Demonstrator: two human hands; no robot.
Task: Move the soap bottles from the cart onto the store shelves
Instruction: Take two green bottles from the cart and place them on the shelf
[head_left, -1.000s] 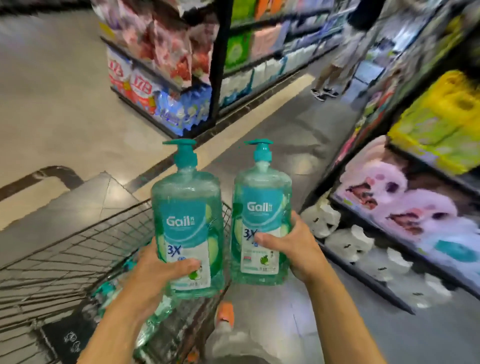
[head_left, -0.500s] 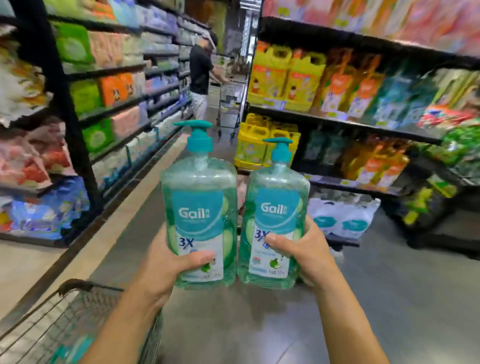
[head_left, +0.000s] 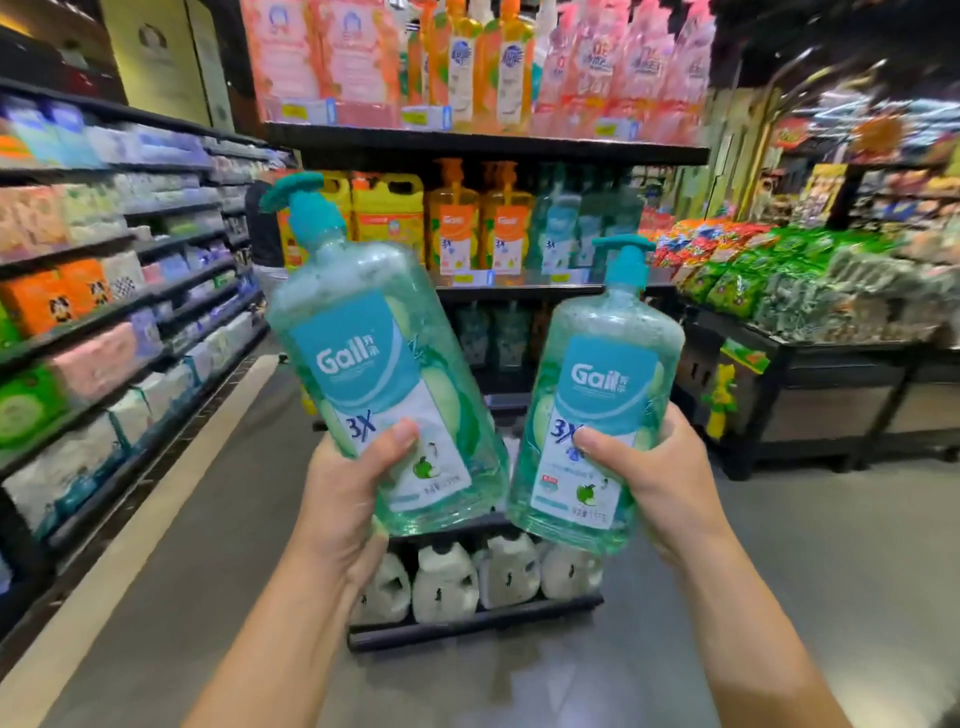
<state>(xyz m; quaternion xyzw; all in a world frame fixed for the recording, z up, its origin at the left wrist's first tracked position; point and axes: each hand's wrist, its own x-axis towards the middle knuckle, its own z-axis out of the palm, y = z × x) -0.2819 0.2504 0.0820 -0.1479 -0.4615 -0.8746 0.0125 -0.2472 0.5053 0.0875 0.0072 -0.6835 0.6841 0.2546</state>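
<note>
- Tilting leftward now, where it was upright a moment ago, the left soap bottle (head_left: 384, 364) is being gripped low on its label by the left hand (head_left: 343, 499).
- Right hand (head_left: 660, 483) is clutching the right soap bottle (head_left: 597, 415) near its base, almost upright.
- Both are hanging in the air before the shelf unit (head_left: 483, 143), bases close together.
- White jugs (head_left: 447, 582) are standing on its bottom shelf.

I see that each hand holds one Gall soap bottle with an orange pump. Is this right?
Only the colour is wrong: the head view shows teal pumps. The left hand holds the left bottle, the right hand the right bottle.
</note>
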